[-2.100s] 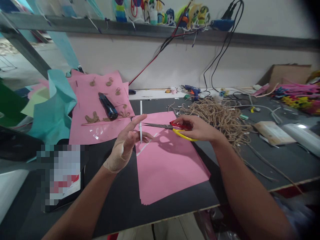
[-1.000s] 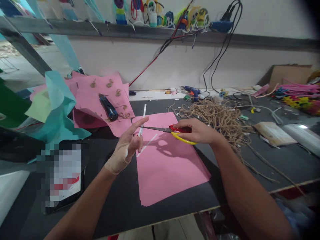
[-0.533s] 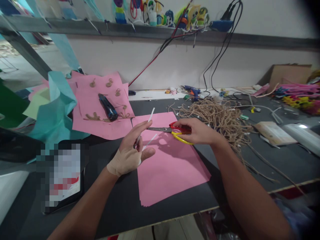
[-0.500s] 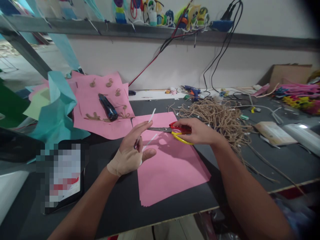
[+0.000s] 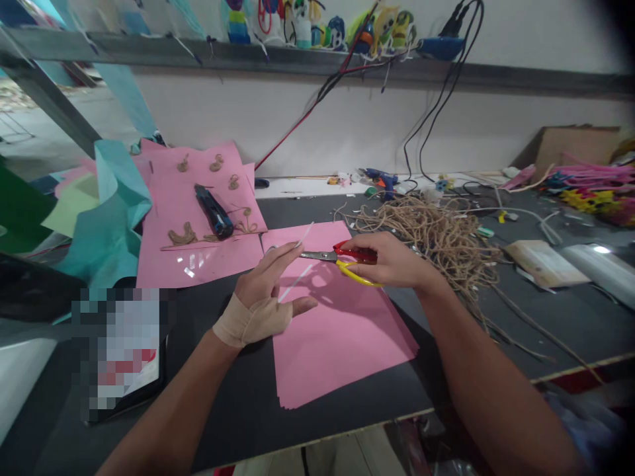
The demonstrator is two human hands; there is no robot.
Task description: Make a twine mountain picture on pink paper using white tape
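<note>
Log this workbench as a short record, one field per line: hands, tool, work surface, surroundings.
Left hand: the left hand, wrapped at wrist and palm, has a thin white strip at its fingers, partly hidden
Right hand: the right hand grips scissors
Tool: red and yellow handles; blade tips hidden at the left fingers
Under the hands: stacked pink sheets, a second white strip lying on them
Left side: black utility knife on other pink paper
Beyond right hand: brown twine heap
</note>
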